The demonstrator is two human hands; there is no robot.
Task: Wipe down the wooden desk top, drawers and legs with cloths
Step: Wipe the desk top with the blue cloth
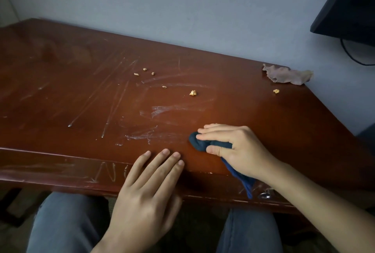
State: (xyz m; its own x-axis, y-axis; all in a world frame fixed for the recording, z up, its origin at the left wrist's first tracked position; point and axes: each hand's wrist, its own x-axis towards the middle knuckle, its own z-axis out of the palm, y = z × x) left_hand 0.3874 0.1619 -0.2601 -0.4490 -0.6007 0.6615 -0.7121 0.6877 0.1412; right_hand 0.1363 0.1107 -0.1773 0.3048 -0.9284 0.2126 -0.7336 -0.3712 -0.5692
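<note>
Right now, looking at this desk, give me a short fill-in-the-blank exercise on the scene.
1. The right hand grips a dark ____ cloth.
2. The left hand lies flat on the desk's ____ edge.
3. The crumpled rag lies against the ____.

Missing words: blue; front; wall

On the desk [60,82], the right hand [233,147] rests on a cloth [199,144] near the front edge, with the left hand [146,191] to its left. Crumbs [193,92] lie behind them; a second cloth [288,75] sits at the back right corner against the wall [182,9]
</note>
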